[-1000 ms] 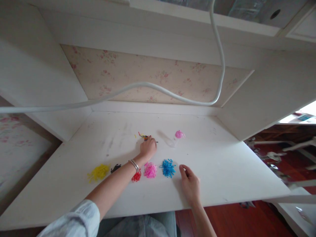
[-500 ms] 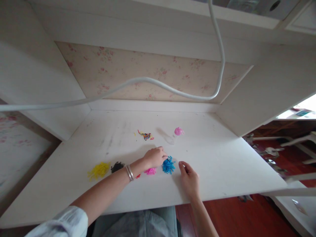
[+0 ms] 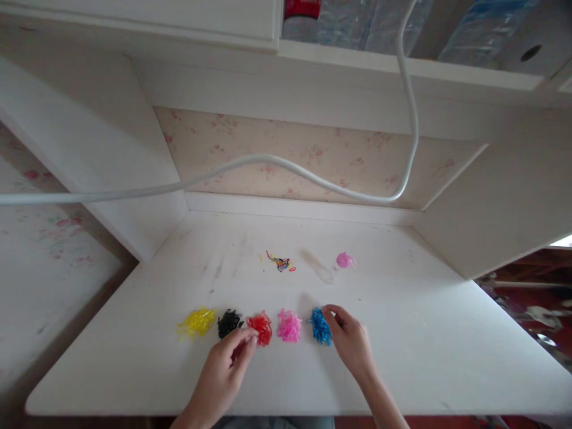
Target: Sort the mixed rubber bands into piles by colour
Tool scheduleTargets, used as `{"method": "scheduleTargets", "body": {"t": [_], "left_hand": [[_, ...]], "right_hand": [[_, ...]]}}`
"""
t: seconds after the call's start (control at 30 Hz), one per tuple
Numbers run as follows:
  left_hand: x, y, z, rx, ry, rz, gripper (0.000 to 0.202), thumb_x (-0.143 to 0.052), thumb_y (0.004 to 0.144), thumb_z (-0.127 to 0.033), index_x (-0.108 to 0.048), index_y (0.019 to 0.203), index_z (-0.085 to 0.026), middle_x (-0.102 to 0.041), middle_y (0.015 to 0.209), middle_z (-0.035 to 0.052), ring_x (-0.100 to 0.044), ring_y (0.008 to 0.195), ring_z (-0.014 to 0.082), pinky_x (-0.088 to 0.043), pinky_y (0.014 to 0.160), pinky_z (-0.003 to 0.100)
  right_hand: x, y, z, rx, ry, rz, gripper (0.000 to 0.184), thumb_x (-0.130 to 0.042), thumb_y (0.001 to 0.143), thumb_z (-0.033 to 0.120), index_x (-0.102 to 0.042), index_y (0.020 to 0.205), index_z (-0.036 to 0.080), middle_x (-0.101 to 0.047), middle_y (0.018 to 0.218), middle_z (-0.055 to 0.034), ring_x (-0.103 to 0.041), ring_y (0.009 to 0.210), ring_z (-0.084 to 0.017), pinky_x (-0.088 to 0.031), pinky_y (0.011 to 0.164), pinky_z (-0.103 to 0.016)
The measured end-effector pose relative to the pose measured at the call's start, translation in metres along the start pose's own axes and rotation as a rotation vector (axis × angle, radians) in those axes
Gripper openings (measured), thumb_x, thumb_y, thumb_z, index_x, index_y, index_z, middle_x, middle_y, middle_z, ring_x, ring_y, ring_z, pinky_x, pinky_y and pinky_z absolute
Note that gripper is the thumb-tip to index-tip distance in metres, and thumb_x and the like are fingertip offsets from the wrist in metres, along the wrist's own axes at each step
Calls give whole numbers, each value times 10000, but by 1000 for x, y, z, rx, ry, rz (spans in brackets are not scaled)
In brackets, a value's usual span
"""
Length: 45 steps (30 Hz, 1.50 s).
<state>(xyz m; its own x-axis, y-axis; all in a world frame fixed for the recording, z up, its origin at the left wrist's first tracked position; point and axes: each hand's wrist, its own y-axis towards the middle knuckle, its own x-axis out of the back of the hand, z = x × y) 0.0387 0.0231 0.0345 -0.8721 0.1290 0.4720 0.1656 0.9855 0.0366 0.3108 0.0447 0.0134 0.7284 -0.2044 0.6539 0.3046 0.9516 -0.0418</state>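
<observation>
Small rubber bands lie sorted by colour in a row on the white desk: a yellow pile (image 3: pixel 198 322), a black pile (image 3: pixel 229 322), a red pile (image 3: pixel 263 326), a pink pile (image 3: pixel 289 326) and a blue pile (image 3: pixel 320 328). My left hand (image 3: pixel 227 364) is closed in a pinch at the near edge of the red pile. The fingers of my right hand (image 3: pixel 353 341) are pinched together at the upper right of the blue pile, overlapping it. Whatever either pinch holds is too small to make out. Farther back sits a small mixed-colour heap of bands (image 3: pixel 281 263).
A small clear container with a pink lid (image 3: pixel 344 260) stands behind the blue pile. A white cable (image 3: pixel 268 159) crosses the view in front of the flowered wall. Side panels (image 3: pixel 487 202) bound the desk, and a shelf with bottles (image 3: pixel 344 24) hangs above.
My left hand has moved from the blue pile back left to the red pile, uncovering the red and pink piles. My right hand has come to the blue pile. The view has shifted.
</observation>
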Motion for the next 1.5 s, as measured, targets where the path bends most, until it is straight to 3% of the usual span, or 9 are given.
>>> {"method": "scheduleTargets", "body": {"t": [0.13,0.27,0.43,0.53,0.9,1.1,1.27,1.5], "left_hand": [[12,-27,43,173,29,-125,350,-476,837,-437,-609,1029,-177,-573,624,-15,-531,559,124,-442,538,193],[18,-31,60,195,14,-144,378,-468,832,-465,-604,1026,-171,-556,616,-19,-516,546,123,-435,529,196],[19,-26,56,179,13,-109,373,-470,830,-463,-609,1020,-174,-547,606,-25,-499,532,117,-422,508,188],[18,-26,53,152,23,-85,351,-476,830,-446,-615,1009,-178,-549,599,-29,-505,537,115,-426,519,182],[20,-27,49,136,51,-109,353,-458,840,-449,-621,997,-178,-593,628,-17,-540,560,121,-442,537,189],[18,-26,47,124,88,-88,328,-443,852,-438,-618,958,-183,-579,618,-20,-533,558,114,-430,541,188],[17,-26,48,133,78,-80,311,-438,857,-432,-608,935,-184,-562,610,-28,-513,544,108,-415,528,185],[18,-26,48,124,78,-91,309,-443,854,-422,-617,939,-183,-581,625,-16,-531,561,121,-429,545,194]], "right_hand": [[-5,32,38,141,-206,84,342,-407,842,443,-685,892,251,-602,581,17,-533,538,-116,-337,529,-199],[9,46,30,93,-325,37,332,-396,841,425,-679,894,261,-633,626,6,-578,602,-136,-348,565,-211],[28,24,-11,62,-303,171,338,-426,828,437,-695,899,246,-602,583,14,-550,558,-127,-352,548,-210],[29,9,-21,51,-291,185,380,-420,833,463,-693,972,237,-584,560,14,-533,539,-125,-353,542,-211],[18,19,-6,87,-398,212,323,-430,807,382,-719,903,275,-636,596,10,-559,560,-132,-357,565,-219],[17,20,-4,85,-400,221,332,-449,804,384,-691,1005,278,-653,637,13,-570,577,-130,-352,563,-216],[14,22,-4,97,-449,214,318,-428,822,380,-713,923,282,-660,641,2,-575,573,-132,-345,556,-219],[15,23,-13,73,-279,165,336,-456,803,438,-728,867,253,-707,758,-13,-628,690,-168,-409,623,-234]]}}
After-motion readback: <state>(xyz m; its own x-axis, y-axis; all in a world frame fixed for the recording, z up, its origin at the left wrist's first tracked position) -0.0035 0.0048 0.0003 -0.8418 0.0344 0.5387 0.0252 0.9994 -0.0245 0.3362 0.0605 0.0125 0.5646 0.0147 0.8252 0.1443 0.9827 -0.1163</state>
